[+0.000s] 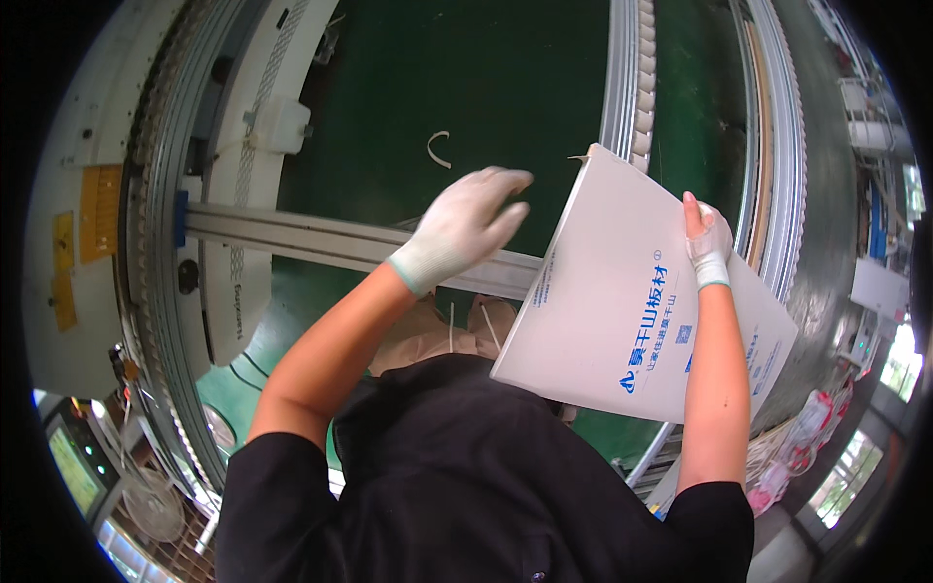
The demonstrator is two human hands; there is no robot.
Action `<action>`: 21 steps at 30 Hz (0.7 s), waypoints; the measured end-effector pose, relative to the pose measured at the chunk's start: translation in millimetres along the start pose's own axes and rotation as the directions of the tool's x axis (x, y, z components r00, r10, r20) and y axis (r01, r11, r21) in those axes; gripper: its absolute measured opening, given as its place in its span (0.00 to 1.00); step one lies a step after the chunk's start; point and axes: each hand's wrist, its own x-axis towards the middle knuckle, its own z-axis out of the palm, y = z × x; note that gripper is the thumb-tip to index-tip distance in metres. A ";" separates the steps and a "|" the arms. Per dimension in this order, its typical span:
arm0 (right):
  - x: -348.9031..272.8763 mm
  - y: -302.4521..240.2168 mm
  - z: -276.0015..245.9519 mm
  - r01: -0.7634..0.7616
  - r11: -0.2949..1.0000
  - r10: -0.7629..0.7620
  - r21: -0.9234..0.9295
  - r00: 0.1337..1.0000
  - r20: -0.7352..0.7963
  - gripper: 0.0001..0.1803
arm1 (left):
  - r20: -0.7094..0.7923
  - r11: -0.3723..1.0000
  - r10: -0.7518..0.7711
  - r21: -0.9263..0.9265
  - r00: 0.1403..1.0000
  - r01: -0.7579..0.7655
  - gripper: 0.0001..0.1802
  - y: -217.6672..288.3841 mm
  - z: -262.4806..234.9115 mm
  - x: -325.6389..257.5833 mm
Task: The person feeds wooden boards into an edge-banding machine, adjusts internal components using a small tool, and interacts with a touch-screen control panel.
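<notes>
Now we grip the white board (622, 291) by its far edge with our gloved right hand (709, 243), tilted over the green belt (466, 78), so our released left hand (466, 223) should steady its near edge.

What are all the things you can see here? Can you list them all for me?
white board: 1, white with blue print, right of middle, held tilted
green floor: 1, dark green, across the top middle
metal rail: 1, silver, running from the left towards the middle
curved track: 1, silver with pale blocks, top right of middle
curved scrap: 1, pale, lying on the green floor
yellow labels: several, yellow, on the far left
fan: 1, white, bottom left
black shirt: 1, black, bottom middle
left hand: 1, white glove, raised in the middle, holding nothing
right hand: 1, white glove, gripping the board's right edge
</notes>
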 end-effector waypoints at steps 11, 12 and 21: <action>2.2 9.6 6.2 0.032 0.999 -0.031 0.014 0.996 -0.078 0.37 | 0.129 0.890 -0.349 -0.264 0.928 0.371 0.22 -1.2 60.7 118.0; 2.8 10.6 6.2 0.039 0.999 -0.038 0.017 0.997 -0.072 0.37 | 0.165 0.855 -0.416 -0.264 0.894 0.446 0.24 -1.7 62.4 122.6; 7.9 17.2 7.3 -0.030 0.999 0.032 0.045 0.999 -0.039 0.38 | 0.574 0.541 -0.449 -0.436 0.685 0.719 0.28 -11.6 61.3 128.3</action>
